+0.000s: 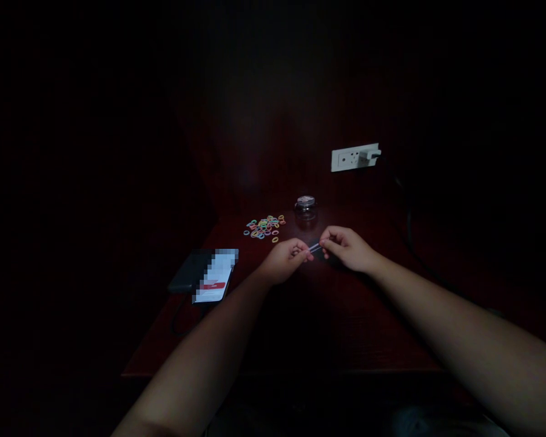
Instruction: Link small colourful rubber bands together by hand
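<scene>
My left hand (284,260) and my right hand (348,247) meet over the middle of a dark red table (346,328). Both hands are closed in a pinch, and a small pale elastic band (315,247) is stretched between their fingertips. A heap of several small coloured elastic bands (264,227) lies on the table just beyond my left hand. A small clear jar with a pale lid (306,206) stands behind the heap, to its right.
A lit phone (215,278) rests on a dark flat device (188,271) at the table's left, with a cable running off the front. A white wall socket (355,158) holds a plug, and its dark cable (409,237) hangs down on the right. The room is dark.
</scene>
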Demonstrator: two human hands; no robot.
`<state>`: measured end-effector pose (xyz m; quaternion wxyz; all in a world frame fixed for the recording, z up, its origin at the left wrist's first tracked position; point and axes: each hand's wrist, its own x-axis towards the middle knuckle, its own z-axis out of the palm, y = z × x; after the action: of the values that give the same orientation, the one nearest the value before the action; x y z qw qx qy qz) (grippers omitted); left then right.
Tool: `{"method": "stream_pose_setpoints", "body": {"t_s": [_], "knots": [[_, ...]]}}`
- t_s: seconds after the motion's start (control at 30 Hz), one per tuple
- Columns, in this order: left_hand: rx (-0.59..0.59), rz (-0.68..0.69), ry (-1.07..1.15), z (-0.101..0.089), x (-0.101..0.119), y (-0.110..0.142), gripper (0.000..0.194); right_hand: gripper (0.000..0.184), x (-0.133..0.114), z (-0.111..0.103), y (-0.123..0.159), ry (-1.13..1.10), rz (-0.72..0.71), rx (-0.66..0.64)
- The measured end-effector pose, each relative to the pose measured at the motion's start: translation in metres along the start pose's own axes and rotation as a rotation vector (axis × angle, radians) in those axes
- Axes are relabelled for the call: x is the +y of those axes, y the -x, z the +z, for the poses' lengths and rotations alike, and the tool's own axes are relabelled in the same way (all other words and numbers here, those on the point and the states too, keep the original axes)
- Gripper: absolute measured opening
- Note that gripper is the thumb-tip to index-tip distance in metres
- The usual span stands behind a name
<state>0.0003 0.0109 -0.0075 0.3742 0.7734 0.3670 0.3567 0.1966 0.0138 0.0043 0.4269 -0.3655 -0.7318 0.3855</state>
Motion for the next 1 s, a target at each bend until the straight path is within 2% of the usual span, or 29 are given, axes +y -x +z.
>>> {"method": "stream_pose_setpoints", "body": {"t_s": [0.13, 0.4, 0.8, 1.0], "knots": [[0.018, -0.006, 0.017, 0.0007, -0.0029, -0.0002, 0.018, 0.022, 0.0016, 0.0023, -0.0001, -0.03, 0.013, -0.008], [0.05, -0.038, 0.065, 0.0044, 0.0002, -0.0009, 0.016, 0.023, 0.0053, 0.0067, 0.0, -0.089, 0.026, -0.136], [0.121, -0.018, 0.13, 0.0065, 0.0015, -0.0036, 0.02, 0.023, 0.003, 0.0044, 0.0025, -0.03, -0.004, -0.126], [0.065, -0.047, 0.106, 0.0071, 0.0053, -0.002, 0.018, 0.021, 0.0016, 0.005, 0.0025, -0.009, 0.002, -0.103]]}}
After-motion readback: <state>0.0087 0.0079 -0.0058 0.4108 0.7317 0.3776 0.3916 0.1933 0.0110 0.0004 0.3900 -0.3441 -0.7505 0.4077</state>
